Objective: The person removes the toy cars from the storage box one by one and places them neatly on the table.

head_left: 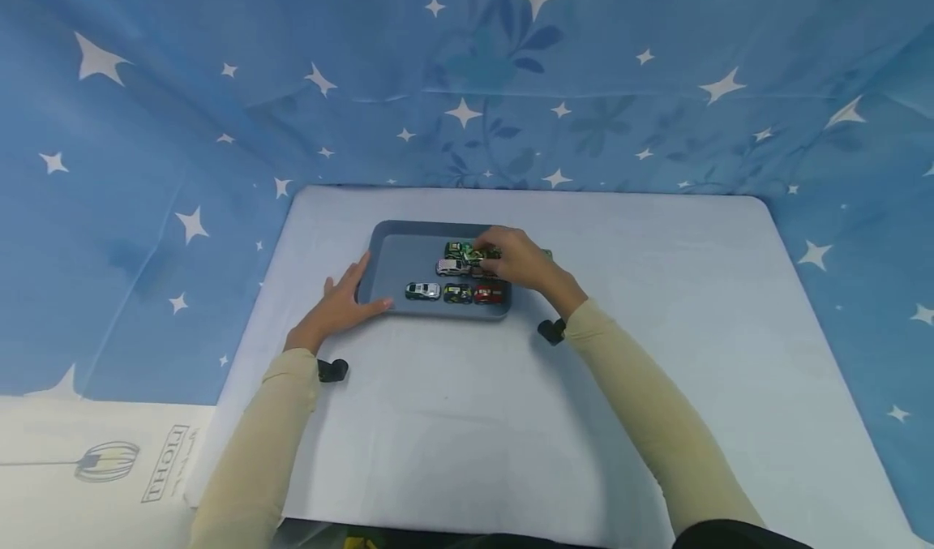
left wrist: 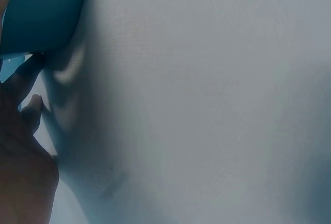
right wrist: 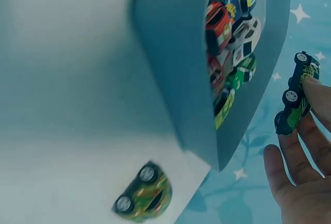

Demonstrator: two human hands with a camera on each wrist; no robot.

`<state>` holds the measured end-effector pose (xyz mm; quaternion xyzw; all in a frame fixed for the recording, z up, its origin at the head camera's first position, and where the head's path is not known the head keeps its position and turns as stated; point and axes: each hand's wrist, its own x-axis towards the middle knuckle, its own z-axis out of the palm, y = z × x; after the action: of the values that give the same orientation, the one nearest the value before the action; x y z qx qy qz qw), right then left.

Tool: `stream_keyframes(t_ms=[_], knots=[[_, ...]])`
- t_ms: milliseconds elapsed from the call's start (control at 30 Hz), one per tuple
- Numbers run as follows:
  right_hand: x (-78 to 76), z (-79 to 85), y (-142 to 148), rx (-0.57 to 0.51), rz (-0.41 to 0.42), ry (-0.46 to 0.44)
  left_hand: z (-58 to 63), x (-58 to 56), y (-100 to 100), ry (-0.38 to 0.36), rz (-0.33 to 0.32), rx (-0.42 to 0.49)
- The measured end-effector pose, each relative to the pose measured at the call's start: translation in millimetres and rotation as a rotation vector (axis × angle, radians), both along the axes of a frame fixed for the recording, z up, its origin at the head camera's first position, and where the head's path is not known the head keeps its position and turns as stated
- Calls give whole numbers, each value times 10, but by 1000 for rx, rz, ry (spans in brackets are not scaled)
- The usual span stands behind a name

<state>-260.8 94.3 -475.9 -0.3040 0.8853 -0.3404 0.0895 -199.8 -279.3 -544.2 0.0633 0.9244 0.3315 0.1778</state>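
While the right hand (head_left: 514,259) pinches it, green-black car (right wrist: 298,99): over the tray's (head_left: 397,257) right part, long axis slanting in the right wrist view, wheels toward the tray; front end unclear.
Car markings: yellow-green, unreadable.
Left hand (head_left: 337,307): fingers spread, touching the tray's left edge.
Silver car (head_left: 423,291): inside the tray, lengthwise along its near edge.
Whisk-print cloth (head_left: 44,488): left of the tray, boxed word apparently "LIGHT".

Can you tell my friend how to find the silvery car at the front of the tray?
On the white table is a blue-gray tray. Inside, find the row of three toy cars closest to the person. The silvery car is at that row's left end, pale and shiny, while its neighbours are a dark patterned car and a red car.
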Motion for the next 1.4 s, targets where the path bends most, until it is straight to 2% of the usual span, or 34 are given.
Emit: stream_keyframes(t_ms=[367,500,700,1000,1400], knots=[[70,59,399,17,-80,-13,-1,-5,-10,-1,-9,12],[84,61,518,38,-98,-24,0,2,-24,-11,1,-3],[106,35,665,71,-145,-33,-24,-13,-34,-1,-18,11],[198,-149,828,76,-187,-97,-87,-48,-28,-9,-16,24],[230,-375,919,75,-215,-112,-43,-20,-21,-14,-13,13]])
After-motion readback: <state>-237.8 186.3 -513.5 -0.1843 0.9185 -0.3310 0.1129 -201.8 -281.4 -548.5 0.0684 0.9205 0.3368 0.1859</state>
